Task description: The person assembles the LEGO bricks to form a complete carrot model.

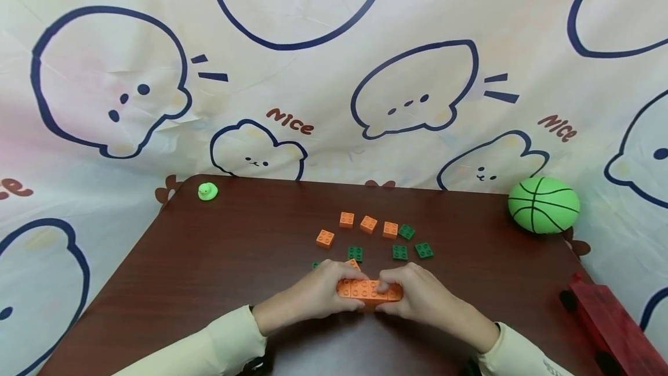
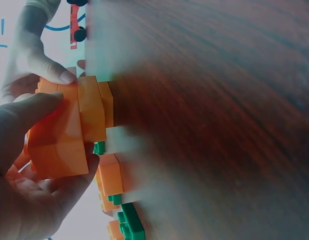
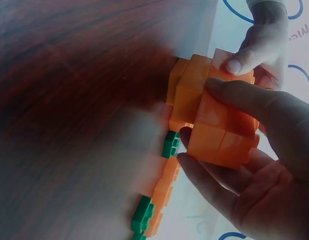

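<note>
An orange toy building-brick assembly (image 1: 365,290) is held between both hands near the front of the table. Its wide, studded top layer sits over narrower orange bricks (image 2: 91,107), stepped underneath. My left hand (image 1: 315,292) grips the assembly's left end, thumb on the near side and fingers on the far side. At the other end, my right hand (image 1: 417,290) grips it, also with the thumb on the near face (image 3: 219,107). Whether its lowest brick touches the tabletop I cannot tell. Just behind lies a loose orange brick (image 1: 353,263), partly covered by the left hand.
Behind the hands lie several loose orange bricks (image 1: 368,224) and several green bricks (image 1: 399,252) on the dark wooden table (image 1: 235,237). A green duck (image 1: 207,191) stands back left, a green ball (image 1: 544,205) back right. A red toy vehicle (image 1: 616,326) is at the right edge.
</note>
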`<act>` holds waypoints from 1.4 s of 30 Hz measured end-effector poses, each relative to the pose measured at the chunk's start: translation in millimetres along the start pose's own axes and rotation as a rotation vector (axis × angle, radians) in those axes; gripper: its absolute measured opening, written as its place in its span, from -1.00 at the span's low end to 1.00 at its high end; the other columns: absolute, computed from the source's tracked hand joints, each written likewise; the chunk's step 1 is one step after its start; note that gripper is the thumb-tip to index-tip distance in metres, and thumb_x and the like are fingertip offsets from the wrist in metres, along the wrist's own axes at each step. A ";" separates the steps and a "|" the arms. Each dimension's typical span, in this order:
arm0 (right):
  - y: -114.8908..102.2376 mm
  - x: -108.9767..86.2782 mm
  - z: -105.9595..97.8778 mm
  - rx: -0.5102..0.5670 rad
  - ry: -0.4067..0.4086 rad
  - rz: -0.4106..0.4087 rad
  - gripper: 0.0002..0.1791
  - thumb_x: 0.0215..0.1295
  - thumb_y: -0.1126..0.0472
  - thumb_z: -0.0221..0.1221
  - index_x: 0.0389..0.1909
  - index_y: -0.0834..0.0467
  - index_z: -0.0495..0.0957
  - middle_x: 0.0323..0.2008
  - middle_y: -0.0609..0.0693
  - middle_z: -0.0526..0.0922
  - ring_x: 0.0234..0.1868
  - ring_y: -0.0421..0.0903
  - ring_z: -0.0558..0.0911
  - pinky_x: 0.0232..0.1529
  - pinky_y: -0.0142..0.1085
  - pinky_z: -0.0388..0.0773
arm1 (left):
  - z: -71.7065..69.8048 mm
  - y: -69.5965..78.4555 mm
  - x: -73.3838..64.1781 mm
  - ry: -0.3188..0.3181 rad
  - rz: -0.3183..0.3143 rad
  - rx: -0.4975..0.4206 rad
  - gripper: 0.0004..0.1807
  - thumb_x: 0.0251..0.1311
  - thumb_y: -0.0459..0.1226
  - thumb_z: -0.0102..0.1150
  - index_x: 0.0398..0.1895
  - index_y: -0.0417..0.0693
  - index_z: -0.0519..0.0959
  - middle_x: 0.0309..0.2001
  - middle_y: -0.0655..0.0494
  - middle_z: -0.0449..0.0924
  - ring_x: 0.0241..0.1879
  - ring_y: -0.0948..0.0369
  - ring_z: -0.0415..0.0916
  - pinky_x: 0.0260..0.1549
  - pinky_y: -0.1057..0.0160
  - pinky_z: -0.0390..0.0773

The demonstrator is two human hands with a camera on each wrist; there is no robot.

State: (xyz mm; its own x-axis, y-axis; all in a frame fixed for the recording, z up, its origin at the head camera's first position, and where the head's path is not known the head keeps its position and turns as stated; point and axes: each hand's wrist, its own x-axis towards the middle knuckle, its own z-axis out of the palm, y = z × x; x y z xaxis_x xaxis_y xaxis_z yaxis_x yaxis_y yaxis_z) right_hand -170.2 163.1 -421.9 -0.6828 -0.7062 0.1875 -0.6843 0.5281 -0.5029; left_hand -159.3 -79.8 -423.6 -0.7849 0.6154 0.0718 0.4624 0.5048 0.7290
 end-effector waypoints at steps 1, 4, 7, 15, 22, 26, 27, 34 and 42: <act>0.6 -0.4 0.1 0.002 -0.003 -0.003 -0.66 -0.01 0.16 0.60 -0.48 -0.14 0.56 -0.42 -0.34 0.72 -0.49 -0.46 0.39 -0.48 -0.51 0.34 | 0.2 0.0 -0.1 -0.002 -0.001 0.003 -0.70 0.17 -0.22 0.50 -0.01 0.07 0.75 -0.15 0.25 0.77 -0.32 0.51 0.51 -0.35 0.47 0.52; 2.5 -1.3 0.2 0.005 -0.003 -0.024 -0.68 0.02 0.14 0.59 -0.45 -0.14 0.56 -0.37 -0.32 0.75 -0.45 -0.46 0.45 -0.43 -0.52 0.39 | 0.9 -0.7 0.5 -0.003 -0.001 0.007 -0.70 0.17 -0.22 0.50 -0.01 0.07 0.76 -0.14 0.24 0.77 -0.31 0.51 0.52 -0.34 0.47 0.53; 4.3 -2.5 -0.1 0.026 -0.003 -0.049 -0.70 0.08 0.09 0.55 -0.43 -0.13 0.55 -0.34 -0.30 0.77 -0.42 -0.46 0.50 -0.43 -0.52 0.42 | 0.6 -0.6 1.2 -0.004 0.009 0.011 -0.71 0.18 -0.22 0.50 -0.02 0.07 0.76 -0.14 0.24 0.77 -0.30 0.51 0.52 -0.32 0.47 0.53; 9.3 -5.4 2.9 0.099 0.007 -0.092 -0.78 0.24 -0.08 0.42 -0.43 -0.17 0.56 -0.34 -0.27 0.76 -0.48 -0.48 0.46 -0.53 -0.55 0.37 | -0.4 3.2 0.0 -0.026 -0.012 0.038 -0.71 0.20 -0.19 0.49 0.00 0.09 0.75 -0.12 0.28 0.76 -0.27 0.52 0.54 -0.29 0.47 0.53; 8.4 0.9 8.3 0.076 0.025 -0.120 -0.78 0.24 -0.10 0.42 -0.44 -0.18 0.58 -0.40 -0.32 0.72 -0.49 -0.49 0.41 -0.51 -0.60 0.32 | 2.6 -2.7 -8.7 0.032 0.032 0.125 -0.69 0.22 -0.18 0.46 0.03 0.09 0.72 -0.01 0.25 0.75 -0.12 0.44 0.57 -0.21 0.46 0.52; 7.0 -3.9 5.2 0.057 0.035 -0.072 -0.79 0.20 -0.08 0.45 -0.43 -0.19 0.59 -0.37 -0.32 0.75 -0.51 -0.49 0.40 -0.55 -0.58 0.28 | 0.7 -1.1 -4.7 0.010 0.054 0.112 -0.66 0.23 -0.16 0.46 0.06 0.07 0.71 -0.01 0.21 0.75 -0.14 0.45 0.58 -0.23 0.47 0.53; 6.9 -5.1 4.0 0.051 0.035 -0.061 -0.79 0.19 -0.08 0.45 -0.44 -0.19 0.59 -0.37 -0.32 0.75 -0.51 -0.48 0.39 -0.55 -0.57 0.28 | -0.9 -0.4 -3.2 -0.006 0.055 0.117 -0.65 0.23 -0.14 0.46 0.07 0.06 0.71 -0.01 0.21 0.75 -0.16 0.45 0.57 -0.24 0.47 0.52; 5.0 -5.5 1.9 0.036 0.001 -0.041 -0.78 0.19 -0.09 0.45 -0.42 -0.18 0.59 -0.30 -0.31 0.77 -0.43 -0.49 0.50 -0.47 -0.54 0.38 | -17.1 -0.4 -7.2 -0.075 -0.010 0.160 -0.63 0.15 -0.11 0.52 0.01 0.01 0.74 -0.13 0.22 0.77 -0.35 0.50 0.48 -0.37 0.47 0.49; 5.3 -5.4 -1.2 0.018 0.002 -0.041 -0.79 0.17 -0.03 0.48 -0.40 -0.16 0.61 -0.31 -0.32 0.76 -0.35 -0.48 0.58 -0.38 -0.51 0.48 | -19.2 -1.9 -9.9 -0.052 0.018 0.293 -0.52 0.21 0.01 0.45 0.14 0.02 0.70 0.04 0.15 0.77 -0.16 0.41 0.65 -0.27 0.39 0.61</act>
State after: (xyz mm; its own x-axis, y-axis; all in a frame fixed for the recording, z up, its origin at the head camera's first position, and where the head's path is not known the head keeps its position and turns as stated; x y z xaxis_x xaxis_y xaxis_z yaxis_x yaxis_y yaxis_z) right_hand -170.4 170.3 -424.6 -0.6551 -0.7257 0.2102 -0.7069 0.4906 -0.5095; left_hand -160.4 -98.4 -412.6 -0.7569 0.6522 0.0418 0.5811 0.6422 0.4998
